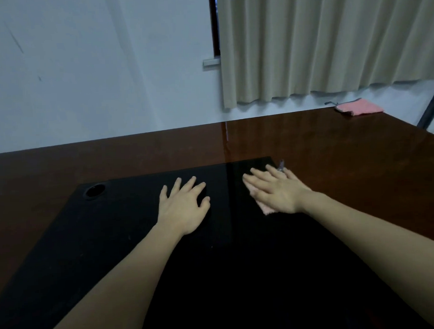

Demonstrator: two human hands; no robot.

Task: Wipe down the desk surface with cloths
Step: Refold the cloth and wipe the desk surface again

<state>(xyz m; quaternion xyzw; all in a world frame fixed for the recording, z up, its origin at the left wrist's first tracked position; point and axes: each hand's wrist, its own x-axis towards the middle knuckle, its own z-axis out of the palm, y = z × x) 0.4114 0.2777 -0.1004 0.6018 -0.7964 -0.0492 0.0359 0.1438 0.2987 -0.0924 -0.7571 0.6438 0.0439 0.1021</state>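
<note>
Right hand point(274, 194) presses a pink cloth point(266, 209) flat, fingers point(255, 175) straight; left hand point(183, 208) rests released on the tabletop point(309, 145). Probably best to keep even pressure and overlap strokes.

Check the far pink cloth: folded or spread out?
Folded, it seems: the far cloth lies as a compact bundle near the desk's back corner, layered edges showing at its left end.

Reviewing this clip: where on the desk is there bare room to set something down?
Bare brown desk runs between the black mat and the wall, and on the right between the mat and the far pink cloth. The mat's near part between the forearms is bare. Crowded: the mat's far edge, with the left hand, the right hand pressing a cloth, and the round hole.
</note>
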